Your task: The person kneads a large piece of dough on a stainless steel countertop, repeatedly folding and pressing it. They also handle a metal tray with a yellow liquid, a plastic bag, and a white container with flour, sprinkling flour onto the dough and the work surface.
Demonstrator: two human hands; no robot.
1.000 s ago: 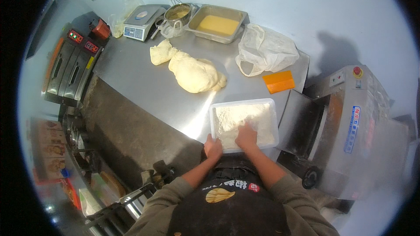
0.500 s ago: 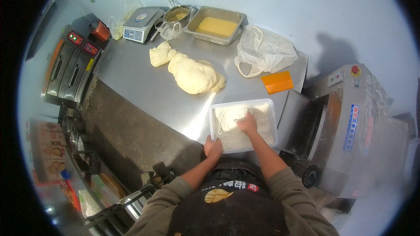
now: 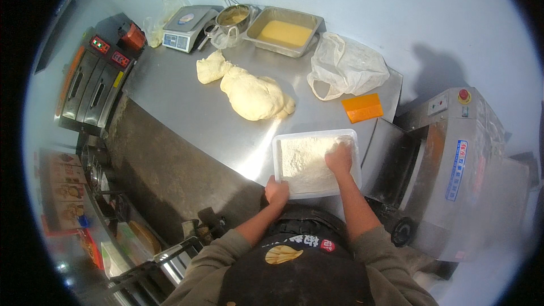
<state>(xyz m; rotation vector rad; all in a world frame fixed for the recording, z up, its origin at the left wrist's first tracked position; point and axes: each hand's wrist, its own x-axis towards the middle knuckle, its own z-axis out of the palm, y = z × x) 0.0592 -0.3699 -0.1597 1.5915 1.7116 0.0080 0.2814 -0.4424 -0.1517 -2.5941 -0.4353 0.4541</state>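
A white rectangular plastic tub [image 3: 277, 164] of pale flour [image 3: 306, 161] sits at the table's near edge, close to my body. My left hand [image 3: 277, 191] is closed on the tub's near left corner. Inside the tub, toward its right side, my right hand [image 3: 339, 158] is down in the flour with its fingers curled and partly covered by it. Beyond the tub, a large lump of yellowish dough [image 3: 258, 96] lies on the steel table [image 3: 175, 90], with a smaller dough lump [image 3: 212, 68] against its left end. An orange dough scraper [image 3: 362, 107] lies past the tub's far right corner.
Along the back stand a digital scale [image 3: 184, 25], a metal pot [image 3: 233, 18] and a steel pan [image 3: 309, 45] of yellow liquid. A crumpled plastic bag [image 3: 351, 68] lies behind the scraper. A large machine [image 3: 447, 158] borders the right; an oven [image 3: 90, 88] stands left.
My right hand has moved right through the flour, from the tub's middle toward its right side. My left hand keeps its hold on the corner. The view has shifted slightly.
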